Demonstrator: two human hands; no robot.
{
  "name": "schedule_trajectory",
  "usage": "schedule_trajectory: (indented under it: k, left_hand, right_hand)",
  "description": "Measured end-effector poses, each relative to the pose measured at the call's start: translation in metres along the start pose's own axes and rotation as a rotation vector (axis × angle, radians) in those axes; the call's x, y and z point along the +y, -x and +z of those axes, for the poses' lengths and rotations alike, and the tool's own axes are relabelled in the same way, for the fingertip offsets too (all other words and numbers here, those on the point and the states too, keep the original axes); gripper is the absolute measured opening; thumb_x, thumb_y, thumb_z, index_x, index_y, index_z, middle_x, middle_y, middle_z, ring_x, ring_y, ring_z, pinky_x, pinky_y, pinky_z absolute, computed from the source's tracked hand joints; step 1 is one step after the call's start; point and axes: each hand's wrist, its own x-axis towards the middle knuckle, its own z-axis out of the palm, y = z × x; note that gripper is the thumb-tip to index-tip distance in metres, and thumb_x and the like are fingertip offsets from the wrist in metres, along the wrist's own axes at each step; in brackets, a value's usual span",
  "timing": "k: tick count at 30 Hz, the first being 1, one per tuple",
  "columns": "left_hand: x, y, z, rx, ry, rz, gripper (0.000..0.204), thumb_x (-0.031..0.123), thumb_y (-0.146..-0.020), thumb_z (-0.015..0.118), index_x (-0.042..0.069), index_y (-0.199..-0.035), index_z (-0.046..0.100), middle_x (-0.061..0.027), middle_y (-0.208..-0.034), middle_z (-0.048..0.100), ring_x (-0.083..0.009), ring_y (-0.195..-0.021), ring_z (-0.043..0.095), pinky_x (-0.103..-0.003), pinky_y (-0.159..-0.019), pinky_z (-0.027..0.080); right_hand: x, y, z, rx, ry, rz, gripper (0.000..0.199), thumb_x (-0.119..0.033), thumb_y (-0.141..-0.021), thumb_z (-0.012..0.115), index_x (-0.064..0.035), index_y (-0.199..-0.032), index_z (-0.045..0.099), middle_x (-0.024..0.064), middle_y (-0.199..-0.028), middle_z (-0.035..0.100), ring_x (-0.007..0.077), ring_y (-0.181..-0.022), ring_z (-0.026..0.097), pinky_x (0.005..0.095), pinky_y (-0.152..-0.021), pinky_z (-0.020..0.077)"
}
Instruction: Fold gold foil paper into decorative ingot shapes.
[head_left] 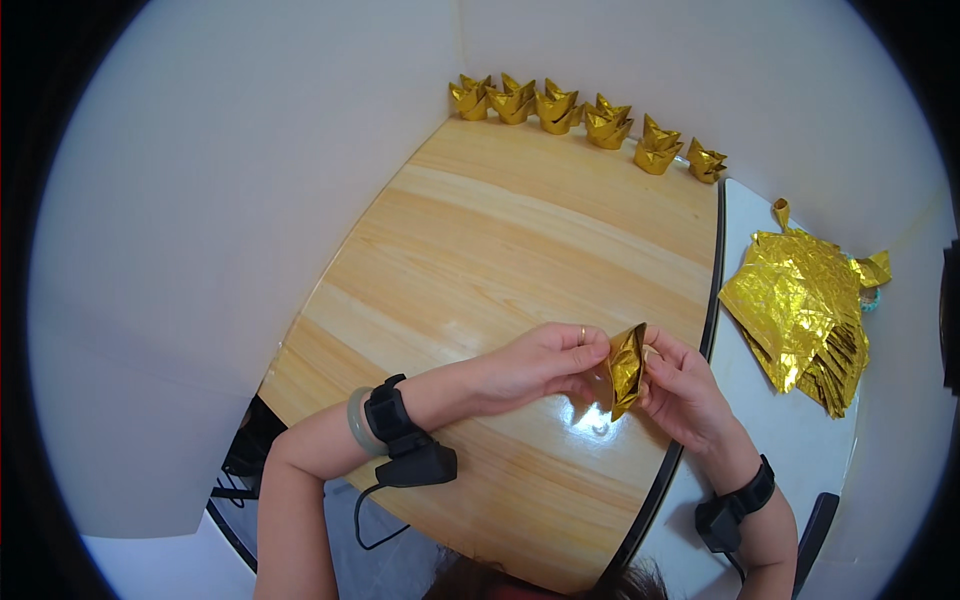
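Observation:
A folded gold paper ingot [627, 372], pointed at top and bottom, is held upright between my two hands above the right part of the wooden table [480, 270]. My left hand [560, 358] pinches its left side with thumb and fingers. On the other side, my right hand [685, 388] grips it with the thumb near its middle and the fingers behind. Some fingertips are hidden behind the gold paper. A ring shows on a left finger, and both wrists wear black strapped devices.
Several finished gold paper ingots [558, 106] stand in a row along the table's far edge against the wall. On a white surface [735, 225] at the right lies a fanned stack of gold foil sheets [795, 300]. A black cable [362, 520] hangs from the left wrist device.

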Motion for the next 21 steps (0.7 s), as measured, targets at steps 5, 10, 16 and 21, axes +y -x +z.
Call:
schedule_trajectory:
  k: [5,10,16,21]
  left_hand:
    - [-0.001,0.002,-0.013,-0.012,-0.025,0.026,0.031,0.028,-0.099,0.044,0.002,-0.113,0.054,-0.007,-0.107,0.06,-0.0143,-0.097,0.058,-0.03,-0.083,0.048]
    - [0.005,0.001,-0.01,0.012,0.076,0.018,0.03,0.026,-0.098,0.045,0.001,-0.111,0.055,-0.0083,-0.106,0.061,-0.0156,-0.095,0.059,-0.033,-0.082,0.049]
    - [0.001,0.001,-0.009,-0.088,0.254,0.148,0.02,0.01,-0.09,0.053,0.001,-0.107,0.052,-0.0109,-0.104,0.06,-0.0173,-0.096,0.06,-0.032,-0.083,0.051]
    - [0.005,-0.001,-0.005,-0.023,0.31,0.2,0.043,-0.004,-0.078,0.055,0.004,-0.118,0.042,-0.0096,-0.105,0.058,-0.0153,-0.095,0.059,-0.026,-0.078,0.049]
  right_hand:
    - [-0.002,-0.002,0.002,0.024,-0.048,-0.003,0.042,-0.01,-0.092,0.058,-0.0012,-0.129,0.041,0.007,-0.094,0.063,0.0114,-0.077,0.063,0.023,-0.072,0.0542]
    - [0.0,-0.001,0.007,0.039,-0.022,-0.063,0.04,-0.009,-0.091,0.059,-0.0012,-0.127,0.043,0.0072,-0.1,0.062,0.0135,-0.09,0.062,0.0275,-0.083,0.0516]
    - [0.003,-0.002,0.006,-0.006,0.063,-0.115,0.041,-0.004,-0.089,0.059,-0.0011,-0.127,0.044,0.0081,-0.102,0.062,0.0161,-0.095,0.061,0.03,-0.088,0.0492]
    - [0.001,0.001,0.011,-0.04,-0.05,-0.085,0.045,0.001,-0.087,0.059,-0.0014,-0.129,0.044,0.0095,-0.104,0.062,0.0171,-0.097,0.06,0.0305,-0.088,0.0485]
